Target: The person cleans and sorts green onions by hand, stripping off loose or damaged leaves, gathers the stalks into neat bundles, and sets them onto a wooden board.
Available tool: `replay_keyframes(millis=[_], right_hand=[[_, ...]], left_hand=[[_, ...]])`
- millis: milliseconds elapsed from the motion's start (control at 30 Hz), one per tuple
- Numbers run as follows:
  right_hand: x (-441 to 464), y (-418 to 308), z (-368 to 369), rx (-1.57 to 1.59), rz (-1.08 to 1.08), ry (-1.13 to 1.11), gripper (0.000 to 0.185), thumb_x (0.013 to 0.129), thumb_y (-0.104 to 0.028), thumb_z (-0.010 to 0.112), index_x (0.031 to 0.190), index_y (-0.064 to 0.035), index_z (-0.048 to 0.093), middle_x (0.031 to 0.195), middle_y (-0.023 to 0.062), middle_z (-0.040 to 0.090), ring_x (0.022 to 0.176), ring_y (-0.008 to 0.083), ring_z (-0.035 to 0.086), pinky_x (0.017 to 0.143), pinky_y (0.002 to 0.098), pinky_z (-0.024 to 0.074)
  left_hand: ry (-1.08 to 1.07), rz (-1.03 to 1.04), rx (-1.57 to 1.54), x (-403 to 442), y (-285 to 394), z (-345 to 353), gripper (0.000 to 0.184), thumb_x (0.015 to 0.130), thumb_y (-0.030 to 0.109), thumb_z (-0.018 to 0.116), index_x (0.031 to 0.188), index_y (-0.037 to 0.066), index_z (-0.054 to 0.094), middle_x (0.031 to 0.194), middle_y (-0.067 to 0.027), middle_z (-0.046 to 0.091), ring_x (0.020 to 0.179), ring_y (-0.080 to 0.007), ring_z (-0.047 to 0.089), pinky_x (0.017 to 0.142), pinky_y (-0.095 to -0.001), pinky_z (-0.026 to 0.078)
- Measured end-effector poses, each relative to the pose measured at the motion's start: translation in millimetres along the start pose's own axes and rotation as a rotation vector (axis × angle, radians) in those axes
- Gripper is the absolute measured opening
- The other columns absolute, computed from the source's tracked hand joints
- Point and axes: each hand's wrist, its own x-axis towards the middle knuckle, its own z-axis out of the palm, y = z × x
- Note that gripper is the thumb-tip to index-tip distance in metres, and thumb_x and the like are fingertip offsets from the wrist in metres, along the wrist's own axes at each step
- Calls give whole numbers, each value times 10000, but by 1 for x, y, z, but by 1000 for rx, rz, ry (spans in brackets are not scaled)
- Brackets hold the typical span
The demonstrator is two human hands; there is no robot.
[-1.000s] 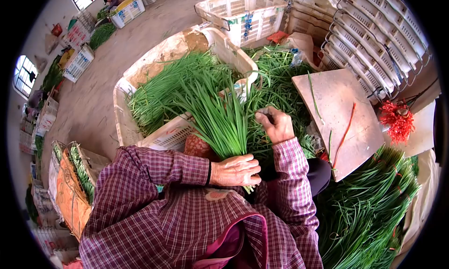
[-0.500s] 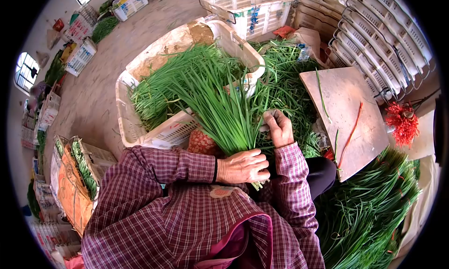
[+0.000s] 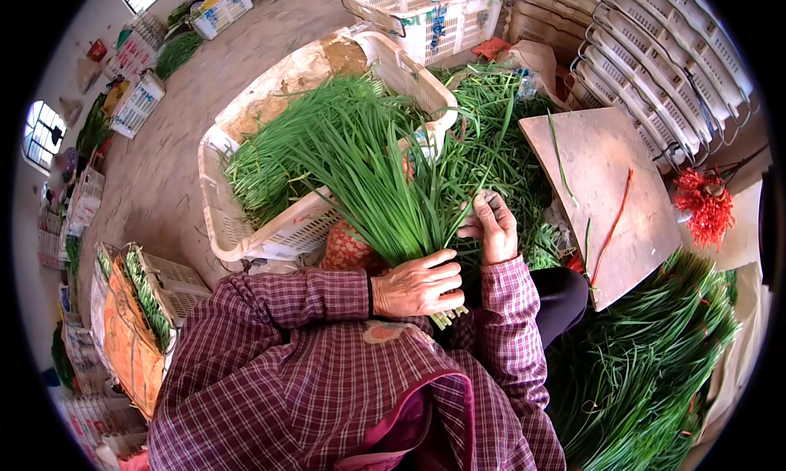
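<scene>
My left hand (image 3: 419, 284) is wrapped round a thick bunch of garlic chives (image 3: 385, 201) near its pale cut stem ends, which poke out below the fingers. The leaves fan up and away over the crate's edge. At the bunch's right side, my right hand (image 3: 495, 229) is closed in a pinch, with a thin chive leaf (image 3: 468, 207) at its fingertips. More loose chives (image 3: 286, 156) lie in the white plastic crate (image 3: 237, 246) in front of me. A heap of greens (image 3: 499, 144) lies just beyond my right hand.
To the right is a board (image 3: 610, 201) with a red tie and loose leaves. Red ties (image 3: 704, 205) hang beside it, above a pile of chive bunches (image 3: 647, 365). Stacked white crates (image 3: 655, 70) stand behind; another crate (image 3: 434, 21) stands at the back.
My right hand stays at the bunch's right side, its fingers slightly shifted, and a leaf now stands out past them. The left hand keeps its hold. The view has shifted slightly.
</scene>
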Motion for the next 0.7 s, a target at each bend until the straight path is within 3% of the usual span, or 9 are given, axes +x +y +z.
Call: replay_keyframes(millis=[100, 133, 367, 400, 567, 700], right_hand=[[-2, -3, 4, -8, 24, -62, 256, 955, -204, 497, 1114, -16, 565, 869, 30, 621, 684, 90, 593, 580, 205, 497], [-1, -2, 3, -9, 32, -80, 256, 955, -202, 497, 1115, -15, 569, 874, 28, 619, 693, 89, 592, 588, 204, 495], [-4, -2, 5, -34, -2, -166, 246, 956, -187, 497, 1129, -31, 577, 905, 12, 613, 769, 92, 595, 636, 202, 490], [-3, -1, 5, -43, -7, -200, 238, 957, -165, 488, 1142, -44, 576, 931, 4, 611, 788, 89, 596, 641, 198, 487], [2, 2, 0, -280, -101, -98, 236, 940, -98, 461, 1124, -47, 599, 908, -10, 618, 747, 50, 585, 610, 162, 449], [8, 10, -4, -424, -173, -58, 211, 903, -76, 497, 1059, -41, 633, 856, 36, 648, 744, 95, 605, 634, 227, 479]], left_hand=[[40, -2, -7, -6, 2, 0, 183, 691, 207, 624, 815, 91, 555, 786, -43, 506, 915, -233, 542, 955, -465, 422], [100, -10, -14, -3, 2, -2, 105, 741, 141, 597, 763, 95, 505, 726, -22, 442, 815, -186, 510, 988, -451, 394], [123, -9, -10, -9, 4, 0, 103, 747, 130, 617, 790, 94, 530, 726, -19, 446, 810, -178, 518, 975, -440, 406], [92, -7, -12, -15, 4, 1, 148, 696, 162, 641, 820, 99, 592, 804, -36, 528, 904, -221, 556, 929, -456, 436], [104, -44, 4, -31, 10, 0, 146, 707, 143, 636, 850, 131, 604, 848, -7, 557, 899, -178, 567, 907, -426, 438], [129, -80, -2, -37, 12, -1, 142, 718, 147, 632, 859, 144, 610, 856, -3, 566, 919, -176, 574, 912, -428, 435]])
